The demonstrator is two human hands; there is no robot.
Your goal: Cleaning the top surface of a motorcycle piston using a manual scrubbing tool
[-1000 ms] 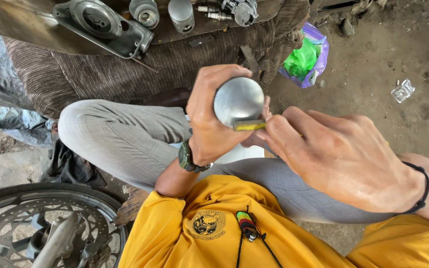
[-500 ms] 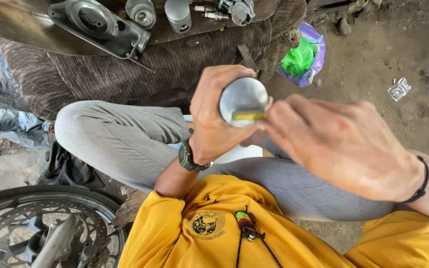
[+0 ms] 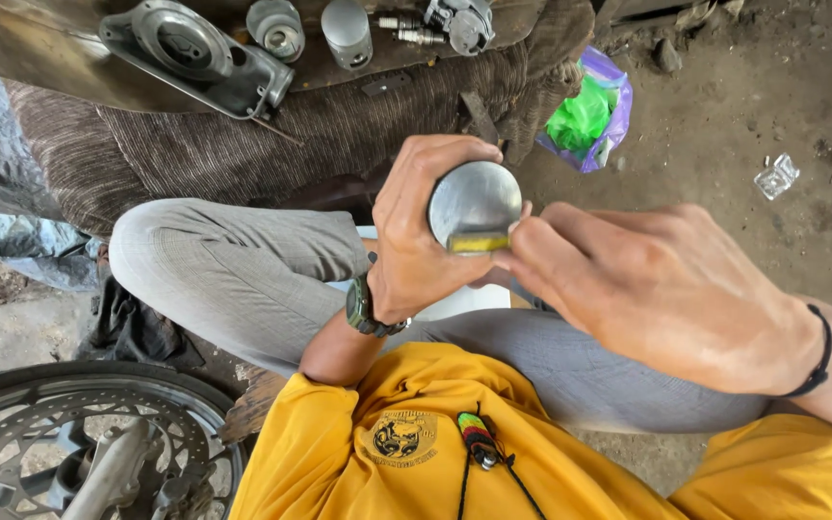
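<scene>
**Piston in your left hand, yellow strip pressed on by your right**

Your left hand point(image 3: 416, 241) is wrapped round a round grey metal piston point(image 3: 474, 202) — fingers curled shut on its side, thumb up over the far edge, flat crown facing the camera. The piston sits over your lap, just above your grey-trousered knee point(image 3: 233, 270). Everything below is placed rel. to that piston.

Your right hand point(image 3: 666, 289) comes in from the right; its fingertips point(image 3: 522, 241) are pinched together on a small yellow strip point(image 3: 479, 243) lying against the near edge of the piston crown. Can't tell what the strip is — too small, partly hidden by the fingers.

Nearby:
- Just below the piston, on your left wrist: a dark watch point(image 3: 363, 308).
- Behind the piston, under your hands: a white flat thing point(image 3: 455, 303), mostly hidden.
- Well above the piston, on a brown ribbed cloth point(image 3: 243, 144): a grey engine cover point(image 3: 195, 53), a small round metal part point(image 3: 274, 29), a second pale piston point(image 3: 347, 31), a spark plug point(image 3: 406, 29) & a carb-like part point(image 3: 462, 21).
- Up-right of the piston, on the dirt floor: a purple bag w/ green stuff inside point(image 3: 589, 111); further right, a small clear wrapper point(image 3: 777, 176).
- Far down-left of the piston: a wheel w/ brake disc point(image 3: 60, 433).
- Right wrist carries a black band point(image 3: 820, 351); yellow shirt point(image 3: 416, 453) fills the bottom.
</scene>
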